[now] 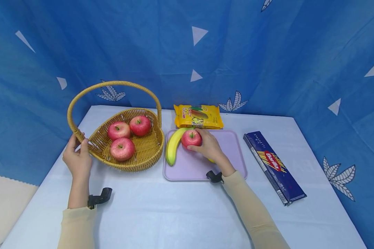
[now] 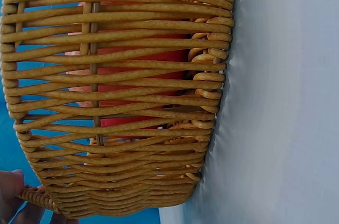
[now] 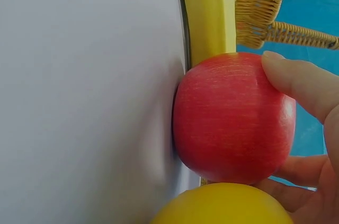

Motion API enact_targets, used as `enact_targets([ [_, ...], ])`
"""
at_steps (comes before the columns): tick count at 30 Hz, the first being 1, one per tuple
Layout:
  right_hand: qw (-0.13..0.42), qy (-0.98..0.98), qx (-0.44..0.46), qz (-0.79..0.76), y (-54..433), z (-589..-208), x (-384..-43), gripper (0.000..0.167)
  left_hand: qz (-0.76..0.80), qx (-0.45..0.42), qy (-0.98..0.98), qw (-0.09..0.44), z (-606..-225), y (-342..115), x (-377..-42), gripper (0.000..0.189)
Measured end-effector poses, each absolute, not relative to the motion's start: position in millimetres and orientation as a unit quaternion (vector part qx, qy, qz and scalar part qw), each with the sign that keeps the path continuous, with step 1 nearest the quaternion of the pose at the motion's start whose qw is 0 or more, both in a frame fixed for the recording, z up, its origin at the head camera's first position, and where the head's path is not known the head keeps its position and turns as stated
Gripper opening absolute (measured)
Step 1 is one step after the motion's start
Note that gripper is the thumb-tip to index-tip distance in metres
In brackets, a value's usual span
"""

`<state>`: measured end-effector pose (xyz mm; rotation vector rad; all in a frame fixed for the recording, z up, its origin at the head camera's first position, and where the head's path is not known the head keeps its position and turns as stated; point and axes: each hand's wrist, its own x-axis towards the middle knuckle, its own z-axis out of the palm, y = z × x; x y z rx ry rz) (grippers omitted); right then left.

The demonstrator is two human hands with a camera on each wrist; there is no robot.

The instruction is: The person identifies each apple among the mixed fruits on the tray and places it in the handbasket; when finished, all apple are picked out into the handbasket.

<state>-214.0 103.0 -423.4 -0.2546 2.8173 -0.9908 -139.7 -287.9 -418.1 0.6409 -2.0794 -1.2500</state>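
Note:
My left hand (image 1: 78, 157) holds the wicker basket (image 1: 143, 166) where its arched handle meets the left rim; the fingertips (image 2: 11, 184) show at a corner of the left wrist view. Inside the basket lie three red apples (image 1: 122, 149). Over on the lilac tray (image 1: 190, 169), my right hand (image 1: 209, 145) grips another red apple (image 3: 233, 118), thumb on one side and fingers on the other. Left of that apple a yellow banana (image 1: 173, 147) lies on the tray. A rounded yellow fruit (image 3: 222, 208) sits close to the apple, mostly hidden by my hand in the head view.
Behind the tray is a yellow packet (image 1: 199, 117) with a mango picture. A dark blue Barilla spaghetti box (image 1: 272, 166) lies at an angle to the right. A white cloth covers the table (image 1: 162, 214), and blue curtains (image 1: 174, 52) hang behind it.

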Motion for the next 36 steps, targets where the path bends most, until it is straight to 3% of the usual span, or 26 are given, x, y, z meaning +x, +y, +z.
enact_targets([
  [18,0.046,0.912,-0.077,-0.400,104,-418,-211,0.086,-0.477,0.244,-0.786,0.308,-417,-287,-140,0.039],
  [28,-0.076,0.884,-0.113,-0.447,108,-397,-201,0.077,-0.479,0.243,-0.785,0.308,-417,-287,-141,0.040],
  [36,-0.120,0.869,-0.124,-0.463,108,-377,-190,0.076,-0.481,0.257,-0.784,0.299,-419,-289,-142,0.039],
])
